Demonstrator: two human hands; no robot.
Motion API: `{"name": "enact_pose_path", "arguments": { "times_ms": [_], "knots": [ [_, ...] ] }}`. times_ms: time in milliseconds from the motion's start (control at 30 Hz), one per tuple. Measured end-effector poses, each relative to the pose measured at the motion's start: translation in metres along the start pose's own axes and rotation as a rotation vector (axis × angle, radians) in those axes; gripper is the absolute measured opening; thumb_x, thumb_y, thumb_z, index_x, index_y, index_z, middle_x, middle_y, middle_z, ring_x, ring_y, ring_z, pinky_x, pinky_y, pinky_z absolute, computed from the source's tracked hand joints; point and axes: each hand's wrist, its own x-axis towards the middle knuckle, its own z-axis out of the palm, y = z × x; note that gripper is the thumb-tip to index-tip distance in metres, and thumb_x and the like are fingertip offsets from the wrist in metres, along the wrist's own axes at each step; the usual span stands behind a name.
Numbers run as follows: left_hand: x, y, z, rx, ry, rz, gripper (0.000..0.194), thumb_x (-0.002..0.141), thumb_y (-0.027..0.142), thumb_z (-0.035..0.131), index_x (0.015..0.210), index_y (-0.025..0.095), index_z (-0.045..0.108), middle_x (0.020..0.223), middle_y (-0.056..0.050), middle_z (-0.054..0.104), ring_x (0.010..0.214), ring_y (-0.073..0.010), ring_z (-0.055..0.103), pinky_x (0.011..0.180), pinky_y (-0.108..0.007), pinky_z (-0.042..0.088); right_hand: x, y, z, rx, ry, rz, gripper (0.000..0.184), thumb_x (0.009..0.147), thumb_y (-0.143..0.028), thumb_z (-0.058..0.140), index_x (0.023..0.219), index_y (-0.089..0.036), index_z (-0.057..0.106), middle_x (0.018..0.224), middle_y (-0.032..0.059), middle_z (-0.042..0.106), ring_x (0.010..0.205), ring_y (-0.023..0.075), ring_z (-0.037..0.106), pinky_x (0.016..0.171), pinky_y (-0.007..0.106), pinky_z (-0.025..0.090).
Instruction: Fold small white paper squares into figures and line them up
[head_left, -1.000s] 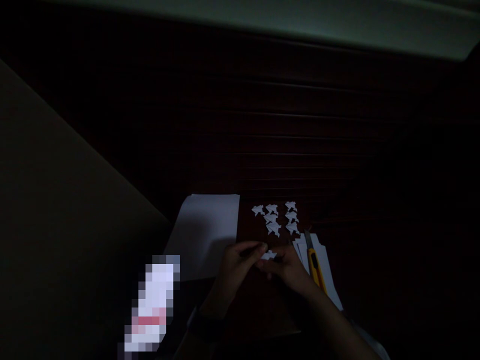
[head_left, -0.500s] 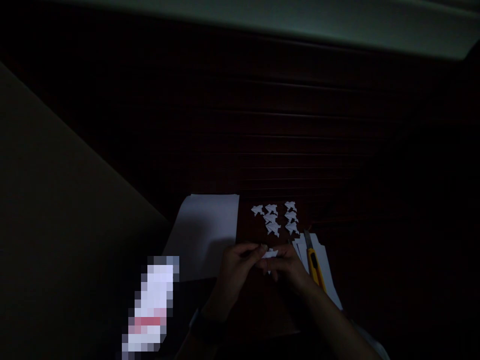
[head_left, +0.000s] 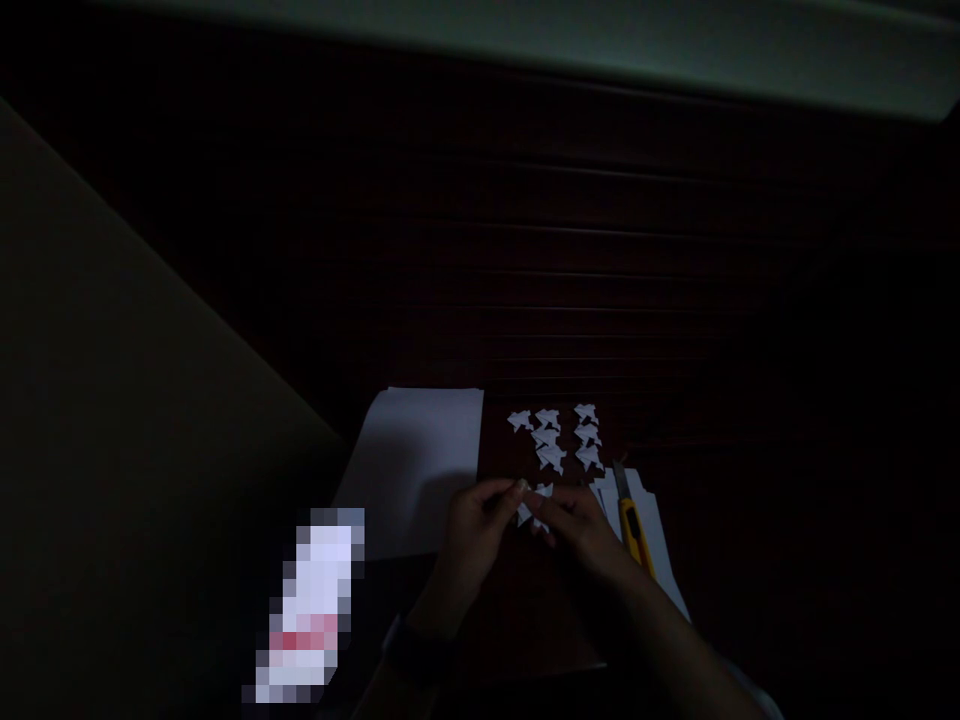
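The room is very dim, and the right side sinks into near-black where no detail can be told. Behind the dark reddish-brown worktop (head_left: pixel 525 615), a panelled surface (head_left: pixel 540 255) of similar colour is crossed by thin horizontal lines that catch faint light. A pale grey-green band (head_left: pixel 525 50) spans the top, and a plain, drab wall (head_left: pixel 112 330) slants down on the left.

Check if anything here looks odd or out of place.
The yellow cutter lies on the paper sheets with its blade exposed, near the right hand, which seems risky. Nothing looks spilled, though it's dim.
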Motion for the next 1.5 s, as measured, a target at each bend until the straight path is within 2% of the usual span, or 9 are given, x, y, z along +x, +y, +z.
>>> {"name": "enact_pose_path", "arguments": {
  "times_ms": [233,367,500,800,933,1033,1200,1333,1500],
  "knots": [
    [0.002,-0.002,0.001,0.117,0.118,0.099,0.024,0.081,0.036,0.057,0.079,0.016,0.07,0.076,-0.004,0.071,0.072,-0.017,0.063,0.067,-0.025,0.046,0.0,-0.003,0.001,-0.106,-0.009,-0.069,0.04,0.089,-0.043,0.047,0.063,-0.014,0.058,0.056,-0.0022,0.051,0.053,0.0092,0.044,0.053,0.022,0.032],
    [0.004,-0.003,-0.002,0.16,0.139,0.115,0.025,0.082,0.036,0.055,0.08,0.017,0.071,0.077,-0.004,0.072,0.073,-0.0174,0.064,0.068,-0.025,0.048,0.003,0.0,0.001,-0.197,0.051,-0.142,0.032,0.085,-0.042,0.054,0.067,-0.015,0.059,0.063,-0.0015,0.055,0.062,0.0112,0.048,0.058,0.022,0.035],
    [0.004,-0.004,-0.003,0.215,0.188,0.139,0.021,0.08,0.033,0.058,0.083,0.017,0.071,0.081,-0.004,0.072,0.075,-0.0177,0.065,0.068,-0.026,0.048,0.007,0.005,0.0,-0.118,0.15,-0.15,0.022,0.079,-0.037,0.063,0.073,-0.016,0.059,0.068,-0.0018,0.056,0.066,0.012,0.049,0.061,0.022,0.037],
    [-0.002,0.001,0.005,0.329,0.186,0.252,0.017,0.082,0.025,0.057,0.076,0.019,0.071,0.074,-0.002,0.067,0.071,-0.0151,0.061,0.064,-0.024,0.046,0.006,0.013,0.0,-0.006,0.26,-0.126,0.021,0.069,-0.028,0.072,0.059,-0.015,0.058,0.055,-0.0038,0.051,0.053,0.0101,0.045,0.052,0.022,0.035],
    [0.004,-0.004,0.002,0.271,0.191,0.202,0.021,0.083,0.034,0.055,0.088,0.021,0.071,0.088,-0.003,0.07,0.082,-0.0178,0.064,0.073,-0.027,0.048,0.008,0.016,0.003,0.046,0.292,-0.107,0.022,0.071,-0.029,0.07,0.059,-0.015,0.059,0.055,-0.003,0.053,0.053,0.0096,0.045,0.052,0.022,0.034],
    [0.01,-0.01,-0.002,0.141,0.175,0.103,0.032,0.084,0.042,0.051,0.104,0.021,0.066,0.102,-0.005,0.069,0.092,-0.02,0.064,0.078,-0.029,0.05,0.009,0.021,0.007,0.251,0.304,-0.03,0.019,0.074,-0.033,0.069,0.071,-0.016,0.062,0.059,-0.0017,0.058,0.053,0.01,0.049,0.053,0.022,0.037],
    [0.009,-0.023,0.001,-0.065,-0.046,-0.074,0.037,0.082,0.044,0.053,0.1,0.014,0.065,0.096,-0.01,0.071,0.084,-0.0202,0.067,0.068,-0.029,0.054,0.008,0.038,0.015,0.475,0.33,0.111,0.03,0.07,-0.037,0.072,0.088,-0.016,0.062,0.067,0.002,0.065,0.058,0.0137,0.059,0.055,0.023,0.044],
    [0.005,-0.036,0.005,0.062,-0.031,-0.051,0.027,0.078,0.027,0.06,0.099,0.011,0.064,0.092,-0.012,0.071,0.082,-0.0186,0.067,0.07,-0.028,0.053,0.0,0.055,0.02,0.41,0.299,0.178,0.033,0.074,-0.047,0.064,0.085,-0.016,0.061,0.076,0.0056,0.067,0.059,0.0152,0.062,0.052,0.024,0.046],
    [0.0,-0.051,0.002,0.192,-0.047,-0.018,0.023,0.072,0.015,0.061,0.095,0.012,0.065,0.081,-0.007,0.072,0.074,-0.0157,0.067,0.066,-0.025,0.051,-0.021,0.071,0.023,0.078,0.255,0.204,0.04,0.08,-0.054,0.051,0.083,-0.015,0.061,0.066,0.006,0.067,0.047,0.0152,0.058,0.038,0.023,0.04]
  ]
}}
